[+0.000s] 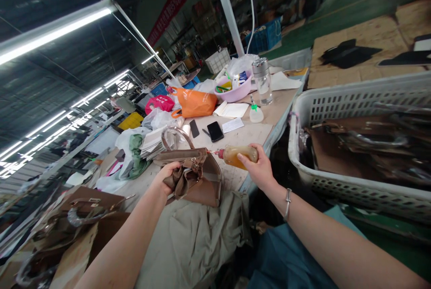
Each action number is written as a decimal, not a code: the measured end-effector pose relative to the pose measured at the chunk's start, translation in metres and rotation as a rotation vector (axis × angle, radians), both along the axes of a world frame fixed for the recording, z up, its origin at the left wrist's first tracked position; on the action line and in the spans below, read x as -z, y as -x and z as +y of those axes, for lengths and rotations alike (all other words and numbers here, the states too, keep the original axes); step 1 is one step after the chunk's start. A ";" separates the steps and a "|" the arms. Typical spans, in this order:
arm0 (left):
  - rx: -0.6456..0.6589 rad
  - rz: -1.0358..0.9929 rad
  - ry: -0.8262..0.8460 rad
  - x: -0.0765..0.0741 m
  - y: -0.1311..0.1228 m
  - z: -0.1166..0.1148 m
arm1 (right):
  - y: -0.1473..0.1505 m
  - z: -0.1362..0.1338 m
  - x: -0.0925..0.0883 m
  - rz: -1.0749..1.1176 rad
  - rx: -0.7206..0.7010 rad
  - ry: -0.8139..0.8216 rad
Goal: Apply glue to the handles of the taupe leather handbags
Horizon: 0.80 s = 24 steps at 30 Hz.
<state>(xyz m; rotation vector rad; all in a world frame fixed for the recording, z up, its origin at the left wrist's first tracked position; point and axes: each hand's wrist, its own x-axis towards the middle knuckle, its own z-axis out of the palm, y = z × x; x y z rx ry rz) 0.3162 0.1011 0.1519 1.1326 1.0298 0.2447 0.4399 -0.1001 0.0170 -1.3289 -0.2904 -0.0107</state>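
Observation:
A brown handbag with a raised top handle stands at the table's near edge, partly on an olive-grey cloth. My left hand is closed on the bag's near side, gripping a bunched flap of brown material. In my right hand lies a squeeze bottle of amber liquid, tipped on its side. Its reddish nozzle points left and meets or nearly meets the bag's upper edge; whether it touches I cannot tell. My fingers wrap round the bottle's base.
A white plastic basket of brown bags stands at the right. More brown bags lie at the left. On the table are a phone, a small green-topped bottle, a glass flask, a pink basin and an orange bag.

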 end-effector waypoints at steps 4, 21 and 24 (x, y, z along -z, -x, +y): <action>0.009 0.004 -0.004 -0.001 -0.002 -0.001 | -0.002 -0.001 0.002 0.009 -0.004 -0.016; -0.046 0.044 -0.050 -0.003 -0.002 -0.003 | -0.005 0.002 0.004 0.075 -0.039 -0.048; -0.033 0.049 -0.042 -0.002 -0.001 -0.002 | -0.004 0.004 0.006 0.104 -0.062 -0.097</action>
